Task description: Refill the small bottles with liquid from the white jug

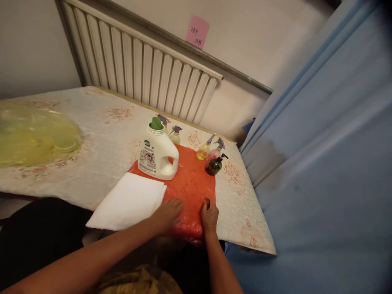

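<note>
The red plastic (192, 181) lies flat on the table beneath and between the person's two hands, its crumpled front edge reaching the table's near edge. The left hand (168, 214) is palm down at its front left part, fingers loosely extended and slightly bent, with the tips over the red surface. The right hand (210, 215) is at its right edge, the fingers curled in and the thumb close to the index finger — whether a bit of the plastic is pinched there cannot be told. A stretch of bare red separates the two hands.

Just beyond and to the left of the left hand, a folded white sheet (128, 202) overlaps the plastic and sticks out past the table's front edge. Behind it a white jug (156, 157) stands upright on the plastic, with a green cap (156, 123) in its mouth and its handle turned right. Two spray bottles stand partly hidden behind the jug.

Beyond the right hand, near the plastic's far right corner, are a yellow spray bottle (202, 152), a pink spray bottle (214, 153) and a dark pump bottle (213, 166), close together. A yellow bag (36, 132) lies well apart at the left, on the floral tablecloth (101, 143) — a radiator (147, 69) behind, a blue curtain (324, 163) at the right.
</note>
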Available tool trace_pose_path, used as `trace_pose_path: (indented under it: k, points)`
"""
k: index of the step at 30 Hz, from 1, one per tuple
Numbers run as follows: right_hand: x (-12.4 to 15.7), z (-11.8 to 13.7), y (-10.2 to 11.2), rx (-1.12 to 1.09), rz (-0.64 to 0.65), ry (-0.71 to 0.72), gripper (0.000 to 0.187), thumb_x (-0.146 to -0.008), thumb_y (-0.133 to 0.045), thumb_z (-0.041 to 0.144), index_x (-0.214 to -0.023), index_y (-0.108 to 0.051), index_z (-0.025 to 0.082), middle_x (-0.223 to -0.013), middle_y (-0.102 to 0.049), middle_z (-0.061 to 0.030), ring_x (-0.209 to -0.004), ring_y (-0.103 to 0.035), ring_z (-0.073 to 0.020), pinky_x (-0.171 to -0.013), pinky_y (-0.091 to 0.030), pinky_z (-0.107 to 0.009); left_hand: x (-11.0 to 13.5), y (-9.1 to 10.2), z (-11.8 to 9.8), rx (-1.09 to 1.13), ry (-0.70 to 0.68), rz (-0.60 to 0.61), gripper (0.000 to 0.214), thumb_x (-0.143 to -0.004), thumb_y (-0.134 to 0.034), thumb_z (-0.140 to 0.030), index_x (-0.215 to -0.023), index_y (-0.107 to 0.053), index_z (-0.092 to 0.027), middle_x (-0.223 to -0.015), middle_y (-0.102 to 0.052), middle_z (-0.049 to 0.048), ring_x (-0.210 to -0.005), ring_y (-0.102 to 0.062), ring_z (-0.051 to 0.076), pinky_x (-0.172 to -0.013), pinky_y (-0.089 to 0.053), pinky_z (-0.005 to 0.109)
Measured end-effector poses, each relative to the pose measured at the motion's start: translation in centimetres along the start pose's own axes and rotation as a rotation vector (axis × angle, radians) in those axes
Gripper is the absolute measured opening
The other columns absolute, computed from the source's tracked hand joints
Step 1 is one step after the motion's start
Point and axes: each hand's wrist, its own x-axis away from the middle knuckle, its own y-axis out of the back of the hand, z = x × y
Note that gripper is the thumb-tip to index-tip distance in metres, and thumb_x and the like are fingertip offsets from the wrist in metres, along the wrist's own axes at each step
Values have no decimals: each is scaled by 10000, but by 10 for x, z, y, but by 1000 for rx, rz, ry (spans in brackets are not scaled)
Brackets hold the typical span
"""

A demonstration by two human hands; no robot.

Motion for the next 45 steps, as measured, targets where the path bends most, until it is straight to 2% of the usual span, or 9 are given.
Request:
trace_pose_path:
  k: [4, 10, 17, 23, 29, 34, 40, 43, 45]
  points:
    - [0, 1, 1, -3, 1, 3, 372, -872, -398, 277, -1050, -686, 123, -992, -742, -148, -882, -698, -259, -823, -501, -350, 16, 33, 48, -56, 188, -120, 379, -873, -561, -190, -1250, -576, -146, -1367, -558, 180, -1285, -505, 309, -1082, -395, 443]
    - [2, 4, 1, 8, 1, -10, 379, -885, -387, 273, -1068, -683, 125, -1011, -739, -151, -901, -694, -257, -838, -493, -350, 23, 82, 121, -209, 403, -10, 340, -873, -395, -52, -1099, -643, -105, -1194, -657, 199, -1164, -572, 325, -1017, -397, 498]
    - [2, 6, 1, 20, 1, -16, 378, -888, -380, 270, -1058, -686, 127, -1015, -739, -149, -895, -686, -257, -839, -490, -352, 8, 104, 144, -210, 341, 104, 380, -802, -465, -56, -1116, -666, -131, -1225, -652, 159, -1153, -565, 315, -986, -425, 456]
    - [1, 6, 1, 14, 21, -23, 373, -891, -380, 278, -1052, -683, 132, -1007, -736, -147, -889, -685, -257, -838, -491, -360, 22, 138, 121, -206, 222, 213, 236, -743, -534, -101, -907, -691, -166, -989, -688, 88, -931, -632, 254, -840, -482, 327]
    - [1, 5, 2, -30, 36, -25, 375, -871, -393, 279, -1041, -687, 123, -1029, -729, -155, -927, -674, -256, -880, -483, -371, 68, 176, 67, -134, 83, 269, 238, -829, -497, -179, -994, -664, -222, -1033, -653, 53, -901, -630, 226, -780, -458, 273]
    - [-8, 9, 14, -109, 107, -27, 319, -821, -442, 252, -959, -713, 154, -924, -748, -109, -844, -678, -230, -826, -508, -347, 91, 194, 22, 78, -25, 278, 171, -866, -475, -182, -878, -637, -238, -991, -644, 14, -865, -619, 185, -769, -438, 245]
    - [8, 43, 57, -287, 327, 40, 340, -746, -557, 201, -1044, -719, 188, -972, -760, -55, -865, -702, -210, -827, -549, -331, 88, 199, -14, 129, -109, 242, 155, -879, -506, -169, -842, -630, -255, -963, -655, 0, -839, -635, 180, -733, -441, 231]
    - [41, 72, 81, -491, 649, 5, 594, -690, -661, 175, -1279, -621, 232, -1203, -706, -47, -1021, -684, -222, -876, -548, -345, 80, 195, -26, 181, -132, 257, 149, -890, -495, -189, -846, -624, -251, -959, -644, 5, -828, -627, 183, -722, -444, 245]
    - [64, 91, 91, -510, 749, -46, 606, -638, -744, 196, -1235, -656, 240, -1167, -717, -36, -1032, -675, -250, -894, -541, -378, 75, 191, -31, 200, -137, 268, 143, -892, -496, -198, -860, -625, -250, -962, -638, 5, -834, -621, 185, -730, -446, 254]
